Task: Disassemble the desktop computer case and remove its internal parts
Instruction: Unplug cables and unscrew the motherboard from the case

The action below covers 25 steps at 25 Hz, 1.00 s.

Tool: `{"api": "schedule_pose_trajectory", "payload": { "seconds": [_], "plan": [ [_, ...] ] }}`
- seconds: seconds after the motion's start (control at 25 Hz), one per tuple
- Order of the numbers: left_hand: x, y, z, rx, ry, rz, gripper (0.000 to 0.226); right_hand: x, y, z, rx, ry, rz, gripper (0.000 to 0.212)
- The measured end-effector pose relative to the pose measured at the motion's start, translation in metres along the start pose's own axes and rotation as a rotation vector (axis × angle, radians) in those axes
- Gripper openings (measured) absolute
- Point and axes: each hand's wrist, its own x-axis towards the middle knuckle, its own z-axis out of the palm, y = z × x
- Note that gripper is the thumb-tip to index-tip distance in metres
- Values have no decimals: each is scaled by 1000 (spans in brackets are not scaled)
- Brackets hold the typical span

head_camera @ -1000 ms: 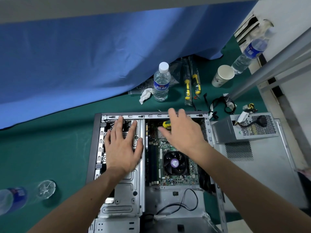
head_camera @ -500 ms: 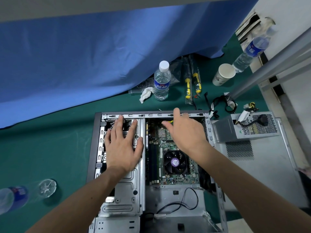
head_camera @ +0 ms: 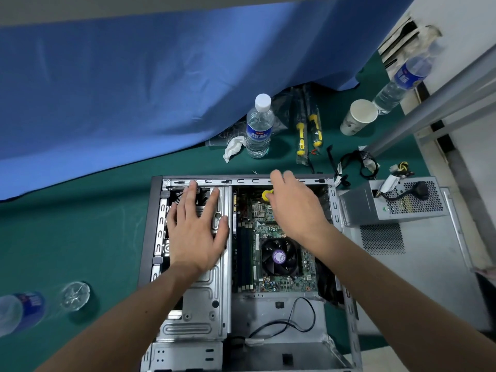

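Since a second ago the right hand [head_camera: 292,208] has dropped from hovering with spread fingers over the far end of the circuit board [head_camera: 276,245] and now curls around a yellow-handled screwdriver [head_camera: 267,195], its tip hidden under the palm. That suggests a board screw is next, at about one o'clock from the fan [head_camera: 279,256].

Going left to right: at nine o'clock on the green tabletop [head_camera: 67,237] lies one blurred bottle [head_camera: 21,310]. The open computer case [head_camera: 146,237] sits at the centre, and the left hand [head_camera: 197,232] has not shifted; it rests flat, fingers spread, on the metal drive cage [head_camera: 206,296], grasping nothing. One black cable [head_camera: 290,320] loops at six o'clock. At twelve o'clock stand one upright bottle [head_camera: 259,127] and two packaged screwdrivers [head_camera: 308,130]; at two o'clock, one paper cup [head_camera: 358,116] and a third bottle [head_camera: 402,81]. One removed power supply [head_camera: 391,202] rests on the detached side panel [head_camera: 418,277] at three o'clock.
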Motion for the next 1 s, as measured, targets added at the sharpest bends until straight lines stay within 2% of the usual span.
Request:
{"api": "schedule_pose_trajectory", "payload": {
  "seconds": [0.12, 0.24, 0.32, 0.4, 0.44, 0.52, 0.6, 0.64, 0.72, 0.76, 0.84, 0.92, 1.0],
  "plan": [
    [0, 0, 0, 7, 3, -2, 58, -2, 3, -1, 106, -20, -131, 45],
    [0, 0, 0, 12, 6, 2, 58, -5, 0, 2, 40, 26, 19, 35],
    [1, 0, 0, 10, 4, -2, 58, -4, -1, 3, -18, 5, 151, 39],
    [0, 0, 0, 10, -1, 2, 58, -1, 0, 2, 51, 24, 81, 25],
    [0, 0, 0, 10, -1, 2, 58, 0, 1, 0, 98, 22, 1, 25],
    [1, 0, 0, 9, 4, -1, 58, -2, 2, 0, 163, -25, -113, 47],
    [1, 0, -1, 9, 0, 3, 58, -5, -2, 1, 167, -7, -87, 42],
    [1, 0, -1, 10, 0, 4, 58, -6, -3, 2, 115, 23, -36, 35],
    [1, 0, 0, 12, 0, 0, 58, -6, -6, 4, 34, 38, 103, 34],
    [1, 1, 0, 11, -1, 0, 58, -5, -6, 5, 43, 42, 109, 31],
    [0, 1, -1, 10, -1, 3, 58, -2, -4, 3, 113, 39, -2, 24],
    [1, 1, -1, 11, -1, 0, 58, -3, -2, 2, 200, -3, -93, 41],
    [0, 1, -2, 9, -4, 2, 58, -7, -4, 3, 227, 2, -82, 41]
  ]
}}
